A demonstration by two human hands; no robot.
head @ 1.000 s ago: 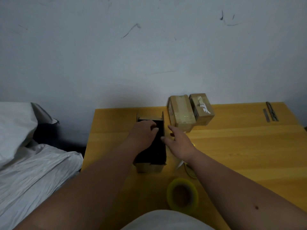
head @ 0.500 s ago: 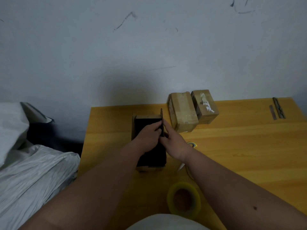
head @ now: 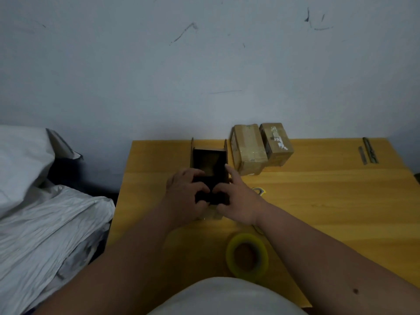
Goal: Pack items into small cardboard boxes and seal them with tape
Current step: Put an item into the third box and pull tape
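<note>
— Cardboard open box [head: 209, 160] stands near the table's [head: 329, 201] far edge, flaps up. Both hands on it?

— Yes. Left hand [head: 184, 196] and right hand [head: 238, 201] curl fingers around a dark item [head: 211, 189] at its near end.

— Tape roll [head: 247, 258]?

— Near edge. Two sealed boxes [head: 261, 148] sit just right of the open one.

Both hands, left hand [head: 185, 194] and right hand [head: 238, 201], grip a dark item [head: 210, 188] in the open box [head: 209, 158].

I count one open box [head: 210, 163], two sealed boxes [head: 249, 148], one tape roll [head: 247, 258], and two metal strips [head: 366, 150] on the worktop [head: 329, 201].
</note>
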